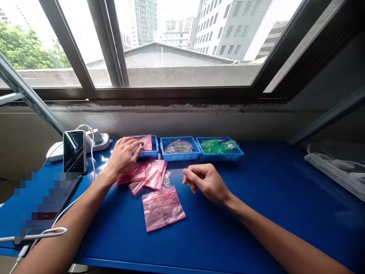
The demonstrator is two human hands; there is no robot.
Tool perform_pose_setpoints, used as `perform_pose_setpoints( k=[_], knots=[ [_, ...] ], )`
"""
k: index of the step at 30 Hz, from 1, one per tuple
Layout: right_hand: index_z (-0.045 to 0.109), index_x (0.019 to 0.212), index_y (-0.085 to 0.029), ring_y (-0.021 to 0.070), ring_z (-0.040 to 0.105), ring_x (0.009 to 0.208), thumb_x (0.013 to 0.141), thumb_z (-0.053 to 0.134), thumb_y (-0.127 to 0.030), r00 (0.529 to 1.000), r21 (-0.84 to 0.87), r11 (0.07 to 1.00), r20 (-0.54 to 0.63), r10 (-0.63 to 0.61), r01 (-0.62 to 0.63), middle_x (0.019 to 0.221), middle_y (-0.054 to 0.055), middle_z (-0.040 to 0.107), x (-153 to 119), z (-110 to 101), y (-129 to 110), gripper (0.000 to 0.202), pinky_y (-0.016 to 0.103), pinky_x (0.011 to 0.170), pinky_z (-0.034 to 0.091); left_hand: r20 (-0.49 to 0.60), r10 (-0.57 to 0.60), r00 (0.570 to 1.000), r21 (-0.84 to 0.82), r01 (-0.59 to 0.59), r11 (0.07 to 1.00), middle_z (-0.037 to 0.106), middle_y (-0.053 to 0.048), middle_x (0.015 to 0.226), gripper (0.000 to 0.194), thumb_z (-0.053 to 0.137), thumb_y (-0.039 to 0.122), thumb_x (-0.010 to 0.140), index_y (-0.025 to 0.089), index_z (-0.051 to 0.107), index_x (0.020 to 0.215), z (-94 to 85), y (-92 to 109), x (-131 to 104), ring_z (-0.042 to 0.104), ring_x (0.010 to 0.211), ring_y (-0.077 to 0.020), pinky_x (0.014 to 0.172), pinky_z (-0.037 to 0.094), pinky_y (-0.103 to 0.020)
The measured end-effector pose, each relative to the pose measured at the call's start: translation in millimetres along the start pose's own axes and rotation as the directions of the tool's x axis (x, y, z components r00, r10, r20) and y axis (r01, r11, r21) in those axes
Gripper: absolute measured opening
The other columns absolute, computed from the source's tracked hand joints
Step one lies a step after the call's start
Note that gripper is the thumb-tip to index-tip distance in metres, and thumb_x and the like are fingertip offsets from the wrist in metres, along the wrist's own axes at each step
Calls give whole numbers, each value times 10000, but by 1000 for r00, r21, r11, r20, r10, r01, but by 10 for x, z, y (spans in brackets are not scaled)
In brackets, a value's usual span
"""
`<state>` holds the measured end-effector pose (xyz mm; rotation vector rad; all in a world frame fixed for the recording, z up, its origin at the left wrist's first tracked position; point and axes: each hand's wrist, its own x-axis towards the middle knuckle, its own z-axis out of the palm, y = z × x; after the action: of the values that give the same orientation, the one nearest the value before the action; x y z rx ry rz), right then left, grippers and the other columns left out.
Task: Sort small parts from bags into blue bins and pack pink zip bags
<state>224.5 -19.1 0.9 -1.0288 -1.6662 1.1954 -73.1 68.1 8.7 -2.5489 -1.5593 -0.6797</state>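
My left hand point(124, 154) reaches over the left blue bin point(155, 146), its fingers apart over a pink bag point(146, 142) inside. Several pink bags point(154, 175) lie overlapping below that bin, with a small clear bag point(167, 179) beside them. Nearer the front, a single pink zip bag point(164, 209) with dark print lies flat. To the right of it my right hand point(207, 180) hovers with curled fingers, thumb against the index finger; whatever is between them, if anything, is hidden.
The middle blue bin point(180, 156) holds clear items, the right blue bin point(222, 156) green ones. A phone point(74, 152), a power strip point(104, 142), white cables and a tablet point(48, 213) are at the left. Another strip point(336, 171) lies far right.
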Motion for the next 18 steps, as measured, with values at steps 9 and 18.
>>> perform_pose_setpoints(
  k=[9, 18],
  knots=[
    [785, 926, -144, 121, 557, 550, 831, 792, -331, 906, -317, 905, 399, -144, 284, 682, 8, 663, -17, -81, -84, 210, 236, 533, 431, -4, -22, 1000, 52, 22, 998, 790, -116, 1135, 453, 410, 452, 1075, 184, 776, 1078, -8, 17, 2, 641, 1154, -336, 1070, 444, -525],
    [769, 958, -186, 186, 671, 773, 866, 753, -256, 751, -543, 592, 637, -172, 596, 930, 51, 760, -140, 89, -127, 117, 294, 629, 411, -158, 63, 985, -70, -75, 995, 767, -117, 1167, 332, 526, 359, 1050, 170, 798, 1030, 12, 124, -13, 596, 1211, -313, 1103, 452, -503]
  ],
)
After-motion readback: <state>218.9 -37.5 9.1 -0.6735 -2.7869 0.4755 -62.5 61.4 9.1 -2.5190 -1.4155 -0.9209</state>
